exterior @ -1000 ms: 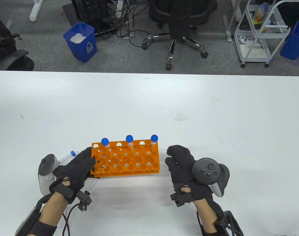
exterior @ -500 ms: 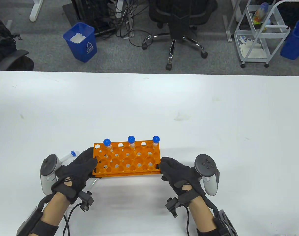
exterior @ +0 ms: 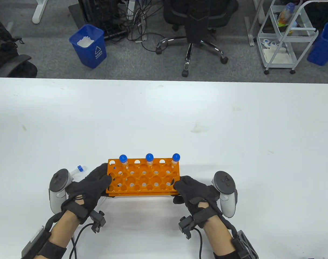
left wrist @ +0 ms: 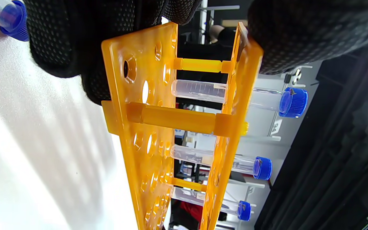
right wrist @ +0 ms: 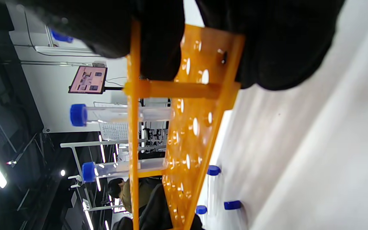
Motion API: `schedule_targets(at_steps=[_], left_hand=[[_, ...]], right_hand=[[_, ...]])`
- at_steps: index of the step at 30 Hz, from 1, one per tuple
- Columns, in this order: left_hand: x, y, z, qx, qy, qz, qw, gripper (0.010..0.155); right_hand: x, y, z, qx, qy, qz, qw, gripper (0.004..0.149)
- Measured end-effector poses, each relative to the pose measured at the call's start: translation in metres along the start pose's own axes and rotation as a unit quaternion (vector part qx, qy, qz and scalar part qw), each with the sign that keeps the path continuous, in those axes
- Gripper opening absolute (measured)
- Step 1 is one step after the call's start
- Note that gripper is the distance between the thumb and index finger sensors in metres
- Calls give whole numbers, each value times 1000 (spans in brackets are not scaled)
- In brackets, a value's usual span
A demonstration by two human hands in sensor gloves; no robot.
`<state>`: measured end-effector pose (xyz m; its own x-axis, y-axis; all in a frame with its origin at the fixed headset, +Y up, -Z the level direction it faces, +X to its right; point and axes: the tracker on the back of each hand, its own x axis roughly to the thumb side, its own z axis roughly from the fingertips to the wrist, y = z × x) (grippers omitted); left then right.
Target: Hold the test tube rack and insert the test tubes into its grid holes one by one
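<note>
Fingers (left wrist: 75, 41) of our left hand (exterior: 85, 186) and right hand (exterior: 196, 191) clamp the orange rack (exterior: 142, 178) ends at 9 and 3 o'clock, 3 capped tubes (exterior: 149, 159) standing along 12. Uneven grip could tilt it, spilling tubes.

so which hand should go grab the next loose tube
Left, probably. The loose tube lies on the table right beside the left hand; the right hand grips the orange rack's far end and can steady it.

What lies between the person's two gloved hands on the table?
In the table view, the orange test tube rack spans the gap between left hand and right hand, each gripping one end. Three blue-capped test tubes stand in its far row.
</note>
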<state>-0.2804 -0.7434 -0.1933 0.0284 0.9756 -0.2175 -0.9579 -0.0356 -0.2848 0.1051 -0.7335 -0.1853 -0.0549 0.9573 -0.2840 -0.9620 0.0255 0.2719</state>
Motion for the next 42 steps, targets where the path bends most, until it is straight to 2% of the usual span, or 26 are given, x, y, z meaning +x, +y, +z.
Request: schedule_targets(at_steps=[4, 6, 8, 10, 15, 16, 18, 20, 22, 23, 24, 27, 29, 33, 42], left_hand=[[5, 0, 0, -5, -8, -24, 1000, 88], [13, 5, 3, 21, -24, -69, 997, 85], [30, 12, 10, 72, -48, -136, 987, 83], [56, 23, 20, 143, -86, -229, 959, 78], [110, 41, 27, 214, -128, -393, 885, 69], [119, 45, 25, 226, -127, -430, 864, 67], [129, 50, 15, 221, -113, -507, 825, 62], [129, 55, 2, 212, -64, -571, 790, 59], [119, 57, -17, 169, -11, -636, 753, 58], [116, 57, -20, 158, -5, -646, 746, 58], [103, 58, -31, 120, 29, -678, 725, 59], [77, 61, -44, 67, 77, -715, 691, 62], [63, 63, -48, 42, 98, -731, 675, 65], [38, 68, -51, 10, 120, -736, 666, 69], [16, 76, -52, 13, 108, -744, 659, 60]], right_hand=[[0, -2, 1, -1, 0, -11, 1000, 43], [1, -4, 2, -6, -3, -12, 1000, 42], [3, -6, 3, -9, -7, -12, 1000, 42], [4, -9, 3, -15, -11, -12, 1000, 42], [5, -14, 4, -18, -14, -17, 1000, 42], [5, -14, 4, -18, -15, -17, 1000, 42], [5, -16, 5, -18, -16, -18, 1000, 42], [5, -16, 5, -18, -18, -17, 1000, 42], [5, -17, 6, -17, -18, -18, 1000, 42], [5, -17, 6, -17, -18, -19, 1000, 42], [5, -18, 6, -15, -19, -20, 999, 42], [6, -19, 7, -14, -21, -22, 999, 42], [6, -20, 8, -13, -21, -22, 999, 42], [6, -21, 8, -10, -20, -21, 1000, 42], [6, -20, 8, -4, -19, -24, 1000, 42]])
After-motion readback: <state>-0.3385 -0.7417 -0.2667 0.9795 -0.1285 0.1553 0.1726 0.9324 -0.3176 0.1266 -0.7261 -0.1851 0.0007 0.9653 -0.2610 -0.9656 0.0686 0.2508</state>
